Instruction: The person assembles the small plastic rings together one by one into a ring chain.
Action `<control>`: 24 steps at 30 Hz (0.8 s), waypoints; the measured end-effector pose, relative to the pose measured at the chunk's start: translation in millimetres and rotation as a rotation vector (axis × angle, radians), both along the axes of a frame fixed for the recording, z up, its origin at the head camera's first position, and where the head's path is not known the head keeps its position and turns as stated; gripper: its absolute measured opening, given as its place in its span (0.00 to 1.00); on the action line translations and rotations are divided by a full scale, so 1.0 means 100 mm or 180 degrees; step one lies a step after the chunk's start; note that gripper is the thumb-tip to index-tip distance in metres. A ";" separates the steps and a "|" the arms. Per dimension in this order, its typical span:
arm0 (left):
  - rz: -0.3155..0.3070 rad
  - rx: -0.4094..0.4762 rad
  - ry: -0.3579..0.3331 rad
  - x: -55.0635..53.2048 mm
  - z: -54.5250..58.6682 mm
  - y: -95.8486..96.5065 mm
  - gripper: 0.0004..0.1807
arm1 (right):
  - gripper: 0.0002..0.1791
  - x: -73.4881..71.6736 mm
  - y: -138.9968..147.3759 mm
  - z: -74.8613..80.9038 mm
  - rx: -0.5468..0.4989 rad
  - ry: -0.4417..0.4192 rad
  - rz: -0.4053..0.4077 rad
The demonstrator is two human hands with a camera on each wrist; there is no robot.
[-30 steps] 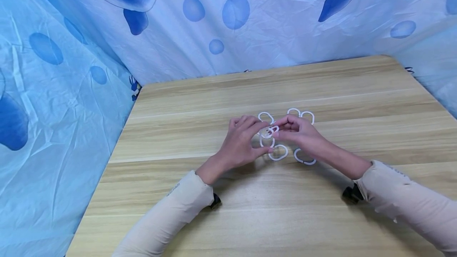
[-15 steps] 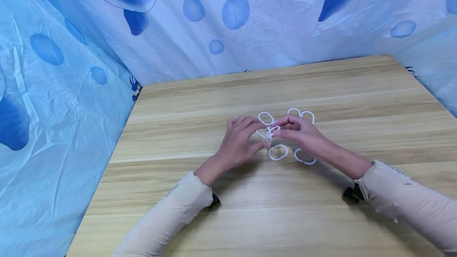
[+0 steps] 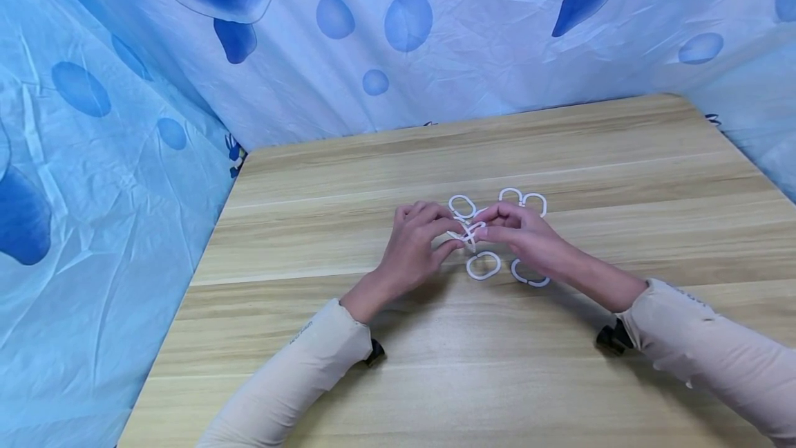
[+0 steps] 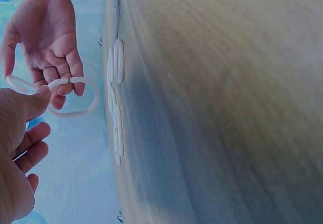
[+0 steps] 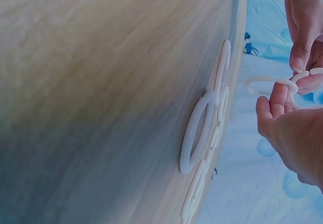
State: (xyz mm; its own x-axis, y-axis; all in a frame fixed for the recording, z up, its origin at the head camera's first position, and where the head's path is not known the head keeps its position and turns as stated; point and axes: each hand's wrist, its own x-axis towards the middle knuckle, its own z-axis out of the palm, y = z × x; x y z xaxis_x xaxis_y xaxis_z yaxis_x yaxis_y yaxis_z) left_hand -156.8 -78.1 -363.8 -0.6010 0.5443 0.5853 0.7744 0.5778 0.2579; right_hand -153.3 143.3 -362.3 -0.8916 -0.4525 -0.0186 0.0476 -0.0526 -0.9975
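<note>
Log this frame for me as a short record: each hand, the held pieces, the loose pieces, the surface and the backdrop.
left hand: left hand, thumb and fingers pinching
right hand: right hand, thumb and fingers pinching, facing the left
held pieces: white rings between the hands, above the table; at least one has a gap; whether they are linked, cannot tell
loose pieces: other rings lying around the hands, some partly hidden
surface: wood-grain table
backdrop: blue sheet with cartoon sea creatures

White oval split rings (image 4: pixel 95 95) show between the left hand (image 3: pixel 412 246) and right hand (image 3: pixel 518 230); under both runs a tan wood-grain worktop (image 3: pixel 435 365); beyond hangs pale-blue sheeting (image 3: pixel 472 81) with darker blue ovals (image 3: pixel 408 21); behind are cream fabric sleeves (image 3: pixel 292 379).
</note>
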 end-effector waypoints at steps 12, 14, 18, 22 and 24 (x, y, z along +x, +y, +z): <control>-0.0055 0.0212 -0.0100 -0.01 0.00 -0.02 0.07 | 0.17 -0.02 0.00 -0.02 -0.0355 -0.0007 0.0212; -0.0035 0.0310 -0.0232 -0.01 -0.01 -0.03 0.07 | 0.17 -0.03 0.01 -0.01 -0.0311 -0.0075 0.0233; -0.0067 0.0603 -0.0453 -0.03 0.00 -0.07 0.06 | 0.19 -0.05 0.10 0.02 -0.0049 -0.0137 0.0166; -0.0220 0.0876 -0.0557 -0.04 0.03 -0.10 0.04 | 0.21 -0.10 0.23 0.06 0.0281 -0.0053 -0.0001; -0.0250 0.0939 -0.0592 -0.04 0.04 -0.11 0.04 | 0.22 -0.12 0.30 0.09 0.0410 0.0001 -0.0069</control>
